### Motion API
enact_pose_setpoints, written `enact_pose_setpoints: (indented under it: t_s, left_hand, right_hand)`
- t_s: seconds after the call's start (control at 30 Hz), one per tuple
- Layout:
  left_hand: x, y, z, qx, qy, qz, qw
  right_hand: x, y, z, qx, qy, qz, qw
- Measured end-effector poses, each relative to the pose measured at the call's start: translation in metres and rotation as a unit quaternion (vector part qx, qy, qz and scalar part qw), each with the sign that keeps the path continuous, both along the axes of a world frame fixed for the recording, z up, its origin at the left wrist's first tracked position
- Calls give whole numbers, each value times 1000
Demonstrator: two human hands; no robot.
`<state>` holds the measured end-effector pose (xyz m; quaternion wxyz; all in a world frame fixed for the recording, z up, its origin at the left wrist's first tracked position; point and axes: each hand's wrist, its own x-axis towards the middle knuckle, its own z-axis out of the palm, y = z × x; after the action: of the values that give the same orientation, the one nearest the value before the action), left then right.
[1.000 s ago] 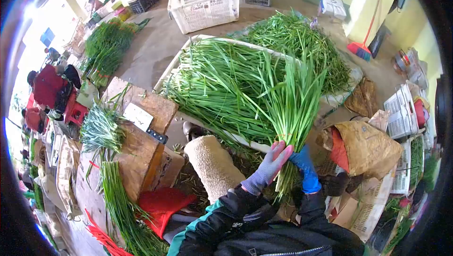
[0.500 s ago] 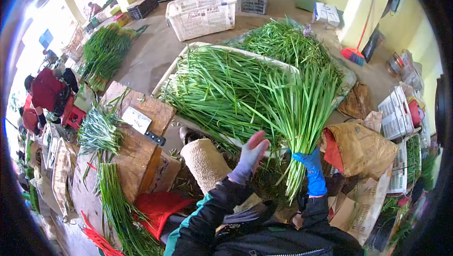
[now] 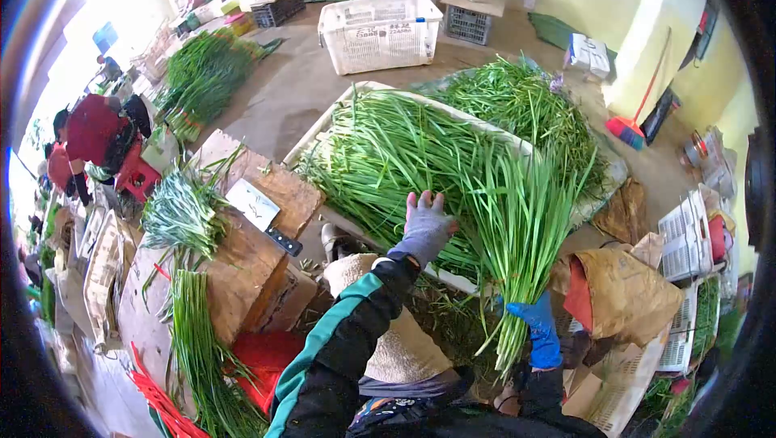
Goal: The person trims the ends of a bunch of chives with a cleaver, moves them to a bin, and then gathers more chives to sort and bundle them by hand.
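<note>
My right hand [image 3: 537,330], in a blue glove, is closed round the pale stems of a bunch of long flat green leaves [image 3: 525,228], which look like garlic chives. The leaves fan upward and away from me. My left hand [image 3: 426,229], in a grey glove with pinkish fingertips, reaches over the near edge of the leaf pile [image 3: 404,163], fingers spread and nothing in them. That pile of the same greens fills a long white tray [image 3: 323,124] in front of me.
A cleaver [image 3: 263,213] lies on a wooden block [image 3: 234,264] to the left, beside cut greens [image 3: 184,216] and a tied bundle [image 3: 194,341]. More greens [image 3: 525,98] lie behind the tray. A white crate [image 3: 380,34] stands beyond; a person [image 3: 97,135] sits far left.
My left hand has moved forward and over the leaf pile, its fingers spreading. The right hand still holds the bunch. The view has shifted, so most things sit lower and further right.
</note>
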<state>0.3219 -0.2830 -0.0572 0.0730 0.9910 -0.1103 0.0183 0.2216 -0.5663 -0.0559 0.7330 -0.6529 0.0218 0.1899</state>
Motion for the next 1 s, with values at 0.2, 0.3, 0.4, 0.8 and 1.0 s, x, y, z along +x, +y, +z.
enact_pose_setpoints:
  t_s: [0.2, 0.3, 0.4, 0.8, 1.0]
  left_hand:
    - [6, 12, 11, 20, 36, 31, 999]
    - [15, 26, 4, 37, 42, 78, 995]
    - [15, 37, -2, 4, 29, 105, 994]
    - [-2, 30, 10, 10, 33, 68, 997]
    - [-58, -4, 44, -31, -39, 25, 998]
  right_hand:
    - [-14, -3, -19, -33, 39, -2, 999]
    - [-27, -57, -65, -90, 26, -38, 995]
    - [-40, -102, -57, -169, -93, -86, 977]
    - [7, -115, 64, -15, -180, -269, 946]
    - [21, -116, 88, -40, -238, -221, 945]
